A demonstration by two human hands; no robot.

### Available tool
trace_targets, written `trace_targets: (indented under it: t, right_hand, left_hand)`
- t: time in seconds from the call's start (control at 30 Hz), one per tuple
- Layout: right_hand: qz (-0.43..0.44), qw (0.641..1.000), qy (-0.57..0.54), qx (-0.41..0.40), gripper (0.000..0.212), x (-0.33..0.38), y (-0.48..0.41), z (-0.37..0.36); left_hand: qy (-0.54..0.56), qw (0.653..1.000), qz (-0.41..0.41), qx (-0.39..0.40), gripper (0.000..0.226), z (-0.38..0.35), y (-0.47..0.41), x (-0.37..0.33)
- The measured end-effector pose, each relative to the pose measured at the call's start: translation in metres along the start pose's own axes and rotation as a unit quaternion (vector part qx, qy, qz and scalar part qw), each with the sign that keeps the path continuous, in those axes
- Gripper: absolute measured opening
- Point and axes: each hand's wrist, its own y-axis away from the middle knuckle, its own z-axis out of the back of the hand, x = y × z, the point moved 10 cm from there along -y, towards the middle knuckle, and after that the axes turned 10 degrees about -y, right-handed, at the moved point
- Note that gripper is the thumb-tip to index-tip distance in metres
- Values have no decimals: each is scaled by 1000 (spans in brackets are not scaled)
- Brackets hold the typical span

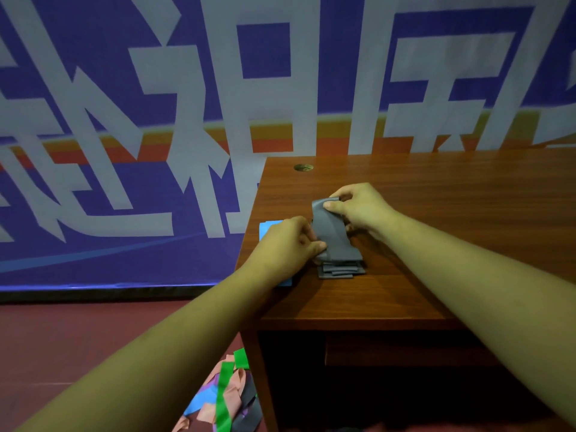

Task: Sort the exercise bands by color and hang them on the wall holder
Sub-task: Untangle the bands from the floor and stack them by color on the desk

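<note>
Over desk (436,213), grey band (331,235), far end raised

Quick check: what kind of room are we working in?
Probably a gym or sports hall: huge printed banner on the wall, dark red floor, coloured exercise bands heaped beside the wooden desk.

Blue band (267,228) is mostly hidden under left hand (290,241) and left arm (174,335); only the far-left corner and a near sliver show. Grey stack (339,272): count unclear, top covered by the held grey band (332,232). Right hand (358,207): lower fingers hidden behind that band. Floor pile (229,397) is cut by the bottom edge, partly behind arm and table (436,213). Table runs off the right edge. Round thing (303,167) at far edge is too small to identify. Banner (124,120) lettering cropped, blurred.
</note>
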Motion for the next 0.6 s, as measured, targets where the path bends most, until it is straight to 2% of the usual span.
trace_targets:
  t: [0.17, 0.27, 0.37, 0.47, 0.6]
  right_hand:
    - [63, 996, 70, -2, 18, 8, 0, -1]
    - [41, 997, 60, -8, 19, -1, -2, 2]
    - [38, 998, 47, -11, 17, -8, -5, 6]
    - [73, 994, 86, -17, 22, -4, -8, 6]
    - [86, 987, 135, -21, 16, -6, -9, 4]
  left_hand:
    - [-49, 998, -33, 4, 18, -3, 2, -6]
    - [-101, 992, -79, -15, 19, -5, 5, -14]
    - [-80, 986, -147, -28, 23, 0, 12, -25]
    - [-126, 968, -219, 0, 32, -4, 19, -37]
    - [-159, 960, -229, 21, 34, -10, 22, -38]
